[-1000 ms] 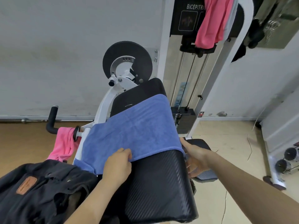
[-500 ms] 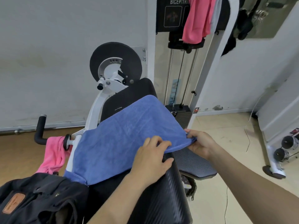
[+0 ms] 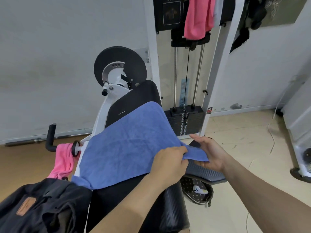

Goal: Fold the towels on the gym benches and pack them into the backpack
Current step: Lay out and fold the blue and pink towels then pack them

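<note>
A blue towel (image 3: 127,145) lies spread over the black padded bench (image 3: 134,101). My left hand (image 3: 170,162) grips the towel's near right edge with curled fingers. My right hand (image 3: 210,152) is under the towel's right corner, palm up, fingers fairly straight, the corner draped across it. A dark backpack (image 3: 33,207) with a brown leather patch sits at the lower left, beside the bench. One pink towel (image 3: 64,161) hangs on the machine's left handle bar. Another pink towel (image 3: 198,17) hangs high on the weight-stack frame.
The white machine frame with its black disc (image 3: 120,66) stands behind the bench, the weight stack (image 3: 185,120) to its right. A grey seat pad (image 3: 205,170) sits under my right hand, a patterned bag (image 3: 197,190) on the floor below. A wheeled white stand (image 3: 301,165) is far right.
My left hand slid right along the towel's near edge to the right corner. My right hand rose from the bench side to under that corner, which is lifted off the pad.
</note>
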